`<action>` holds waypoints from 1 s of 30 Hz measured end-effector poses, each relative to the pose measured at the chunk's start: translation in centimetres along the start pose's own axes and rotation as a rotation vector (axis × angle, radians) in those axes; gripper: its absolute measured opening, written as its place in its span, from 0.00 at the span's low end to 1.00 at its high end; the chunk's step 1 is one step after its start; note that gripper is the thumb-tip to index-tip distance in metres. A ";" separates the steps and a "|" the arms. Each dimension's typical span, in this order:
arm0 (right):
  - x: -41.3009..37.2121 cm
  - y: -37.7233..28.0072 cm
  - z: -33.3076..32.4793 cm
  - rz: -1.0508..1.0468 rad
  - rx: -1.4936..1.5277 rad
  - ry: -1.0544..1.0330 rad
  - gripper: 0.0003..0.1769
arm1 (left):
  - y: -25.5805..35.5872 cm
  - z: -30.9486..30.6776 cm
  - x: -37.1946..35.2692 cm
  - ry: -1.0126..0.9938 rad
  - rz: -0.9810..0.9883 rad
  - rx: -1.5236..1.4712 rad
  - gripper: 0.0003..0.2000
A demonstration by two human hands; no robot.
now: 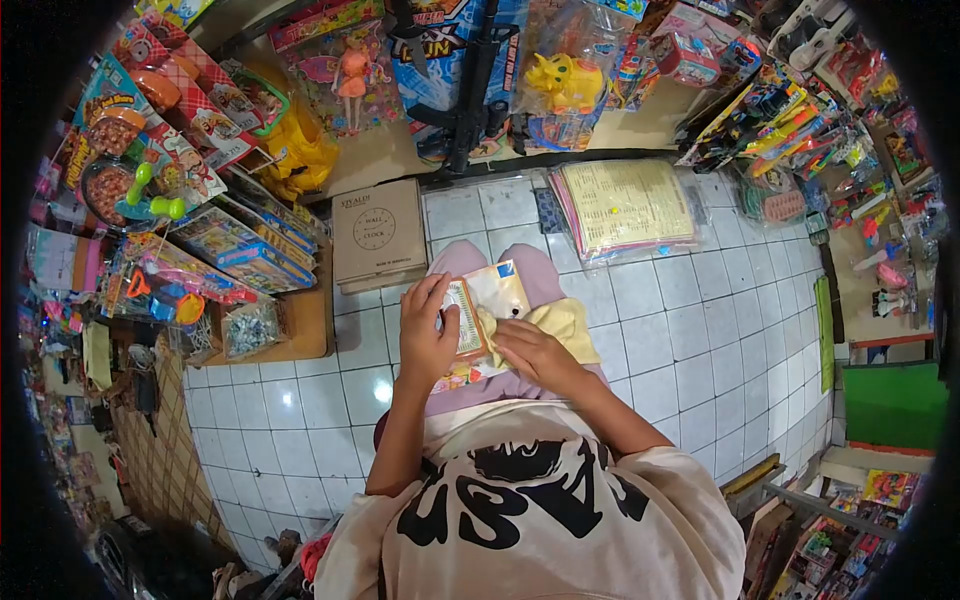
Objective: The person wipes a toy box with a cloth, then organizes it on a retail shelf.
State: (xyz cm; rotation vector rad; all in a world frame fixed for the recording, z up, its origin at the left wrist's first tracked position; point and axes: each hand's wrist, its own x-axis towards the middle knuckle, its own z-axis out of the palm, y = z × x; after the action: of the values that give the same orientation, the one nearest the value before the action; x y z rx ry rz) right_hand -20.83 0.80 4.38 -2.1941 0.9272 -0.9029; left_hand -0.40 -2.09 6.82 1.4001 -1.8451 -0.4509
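On my lap I hold a small rectangular piece with an orange-brown edge (480, 339) and a pale, green-bordered face; its exact kind is not clear. My left hand (430, 328) grips it from the left, thumb over its face. A yellow cloth (566, 328) is bunched under my right hand (535, 352), whose fingers press it near the right edge of the orange-edged piece. Beneath both lies a flat cream printed packet or sheet (508, 289) with a blue corner, partly covered by my hands.
A brown wall clock box (378, 235) lies on the tiled floor (650, 330) ahead to the left. Ahead to the right is a stack of printed sheets in plastic (630, 210). Packaged toys line the walls, including a black toy gun (470, 90). Boxed toys (245, 245) stand at left.
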 end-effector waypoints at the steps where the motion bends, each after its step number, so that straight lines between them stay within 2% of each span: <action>1: -0.3 0.1 -0.4 -0.018 -0.027 -0.017 0.12 | 0.0 0.1 0.1 -0.008 0.003 -0.003 0.20; 3: -0.6 -0.2 -1.0 -0.054 -0.077 -0.055 0.10 | 0.1 0.1 0.2 -0.023 0.004 -0.004 0.20; 6: -0.6 -0.4 -1.2 0.211 -0.080 -0.007 0.10 | -0.4 0.4 0.1 0.005 -0.014 -0.033 0.20; 9: 0.5 -0.3 0.5 0.227 -0.163 0.193 0.10 | -0.1 0.4 0.0 0.018 -0.033 -0.012 0.20; 13: 0.7 -0.7 2.4 0.235 -0.117 0.160 0.09 | -0.1 0.7 0.0 0.014 0.017 0.051 0.20; 17: -0.2 -1.1 0.8 0.158 0.025 -0.024 0.06 | 0.0 0.4 -0.3 0.005 -0.003 0.066 0.20; 20: -0.2 -0.7 -1.3 0.283 0.091 -0.044 0.06 | -0.7 0.6 -0.2 0.005 -0.055 0.023 0.20; 23: 1.6 -0.9 -0.4 0.281 -0.015 0.334 0.07 | -0.9 0.5 -0.3 0.003 -0.098 0.009 0.20; 30: 0.8 -0.8 2.8 0.219 -0.137 0.165 0.06 | -0.8 0.6 -0.5 0.014 -0.063 0.070 0.20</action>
State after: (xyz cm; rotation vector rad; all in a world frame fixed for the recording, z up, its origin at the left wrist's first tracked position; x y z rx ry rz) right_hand -17.96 1.37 3.58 -2.1000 1.3155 -0.9493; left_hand -0.27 -2.02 5.68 1.5085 -1.8252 -0.4112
